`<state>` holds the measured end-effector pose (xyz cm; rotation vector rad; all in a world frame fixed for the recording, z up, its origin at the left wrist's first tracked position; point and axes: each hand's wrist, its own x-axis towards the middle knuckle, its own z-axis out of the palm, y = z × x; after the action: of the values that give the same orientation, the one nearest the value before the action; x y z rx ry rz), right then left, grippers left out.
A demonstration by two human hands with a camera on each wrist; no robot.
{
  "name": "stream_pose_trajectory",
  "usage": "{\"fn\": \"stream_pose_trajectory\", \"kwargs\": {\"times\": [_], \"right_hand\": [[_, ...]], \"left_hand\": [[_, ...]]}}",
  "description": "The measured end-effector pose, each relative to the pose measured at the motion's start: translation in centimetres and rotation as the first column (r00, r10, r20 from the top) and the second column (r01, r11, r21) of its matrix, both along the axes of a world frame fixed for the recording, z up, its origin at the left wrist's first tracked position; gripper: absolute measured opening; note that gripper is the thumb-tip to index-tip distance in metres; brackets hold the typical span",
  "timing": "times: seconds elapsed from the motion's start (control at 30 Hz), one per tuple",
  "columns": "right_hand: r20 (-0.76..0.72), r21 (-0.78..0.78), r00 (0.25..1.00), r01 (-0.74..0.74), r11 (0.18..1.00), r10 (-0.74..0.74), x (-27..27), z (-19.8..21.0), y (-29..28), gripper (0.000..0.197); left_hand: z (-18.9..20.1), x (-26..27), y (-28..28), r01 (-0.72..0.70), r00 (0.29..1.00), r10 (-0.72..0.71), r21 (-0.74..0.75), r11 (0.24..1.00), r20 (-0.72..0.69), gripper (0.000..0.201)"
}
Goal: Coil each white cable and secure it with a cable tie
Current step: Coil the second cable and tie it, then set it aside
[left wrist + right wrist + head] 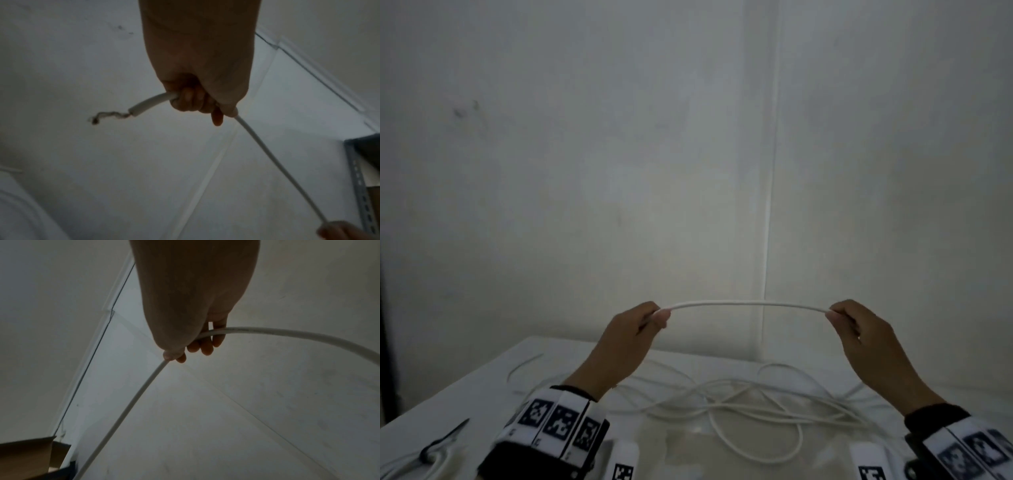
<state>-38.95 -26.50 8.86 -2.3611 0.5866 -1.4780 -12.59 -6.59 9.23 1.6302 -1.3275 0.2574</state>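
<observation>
At the far left of the white table (pixel 482 380), near its front edge, lies a small dark looped thing (pixel 440 445), too dim to name; it may be a tie, but I cannot tell. Just right of it, the left hand (pixel 631 334) is raised above the table with its fingers (pixel 190 99) curled round the white cable (pixel 748 304) close to its end: the left wrist view shows a short stub sticking out past the fist and a frayed bare wire end (pixel 107 115) beyond the sheath. Gripping so near the tip probably fixes a starting point for the first loop. From there the cable spans in a shallow upward bow across to the right hand (pixel 859 337), held level with the left and well apart from it. The right hand pinches the cable between thumb and curled fingers (pixel 202 347), and the cable runs on behind the palm and away to the right, presumably down to the loose tangle of cable (pixel 750 411) lying on the table beneath both hands. Holding the stretch drawn out like this looks like measuring one loop's length; no coil is formed yet.
</observation>
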Motion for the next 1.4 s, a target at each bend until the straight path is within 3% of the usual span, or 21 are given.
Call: {"fn": "stream_pose_trajectory", "kwargs": {"times": [0.13,0.27,0.37,0.5,0.6,0.77,0.87,0.93,1.03,1.13,1.2,1.27,1.33,1.4], "right_hand": [[0.103,-0.026,0.991,0.087,0.996,-0.084,-0.5,1.7,-1.6,0.016],[0.107,0.020,0.991,0.073,0.997,-0.075,-1.0,2.0,-1.9,0.010],[0.090,-0.039,0.990,0.115,0.993,-0.111,-1.1,1.4,-2.4,0.022],[0.024,-0.022,0.993,0.117,0.993,-0.116,-0.6,0.8,-2.0,0.024],[-0.039,-0.186,0.995,0.086,0.979,-0.095,0.1,-0.1,-0.9,0.036],[-0.196,-0.406,0.946,0.161,0.900,-0.258,1.5,-1.8,-0.4,0.039],[-0.144,-0.437,0.950,0.189,0.879,-0.276,2.7,-2.8,0.6,0.027],[-0.106,-0.494,0.948,0.211,0.844,-0.299,3.5,-3.0,1.4,0.023],[-0.174,-0.593,0.926,0.172,0.787,-0.334,4.5,-3.5,2.1,0.026],[-0.195,-0.644,0.915,0.152,0.750,-0.353,5.7,-4.4,2.8,0.009],[-0.209,-0.633,0.926,0.115,0.765,-0.313,6.7,-5.1,3.4,0.018],[-0.219,-0.534,0.945,0.091,0.841,-0.242,7.1,-5.4,4.6,0.033],[-0.105,-0.294,0.983,0.114,0.949,-0.151,6.9,-4.9,5.8,0.029],[-0.010,-0.226,0.992,0.121,0.966,-0.127,6.9,-4.9,6.1,0.020]], "left_hand": [[1.7,-0.6,-0.6,0.078,0.996,-0.074,0.072,0.994,-0.055,0.029],[1.9,-1.0,-0.9,0.073,0.991,-0.058,0.127,0.989,-0.117,0.030],[2.0,-1.5,-1.2,0.088,0.987,-0.071,0.114,0.990,-0.144,0.029],[2.0,-1.8,-1.6,0.106,0.961,-0.099,0.011,0.994,-0.257,0.029],[2.0,-2.0,-1.8,0.097,0.919,-0.120,-0.079,0.992,-0.376,0.028],[1.9,-2.6,-2.0,0.006,0.903,-0.076,-0.164,0.986,-0.424,0.033],[1.9,-2.8,-1.9,0.001,0.894,-0.104,-0.230,0.973,-0.436,0.034],[1.9,-2.8,-1.6,0.011,0.897,-0.119,-0.246,0.969,-0.426,0.033],[1.8,-3.0,-1.2,0.045,0.913,-0.135,-0.234,0.971,-0.384,0.029],[1.2,-3.6,-1.1,0.069,0.951,-0.128,-0.212,0.975,-0.281,0.023],[0.7,-3.8,-1.1,0.059,0.967,-0.107,-0.202,0.978,-0.232,0.022],[0.3,-3.8,-1.1,0.047,0.968,-0.095,-0.205,0.978,-0.231,0.023],[0.0,-3.6,-0.9,0.042,0.965,-0.094,-0.213,0.976,-0.244,0.023],[-0.2,-3.5,-0.7,0.039,0.967,-0.090,-0.208,0.977,-0.240,0.023]]}}
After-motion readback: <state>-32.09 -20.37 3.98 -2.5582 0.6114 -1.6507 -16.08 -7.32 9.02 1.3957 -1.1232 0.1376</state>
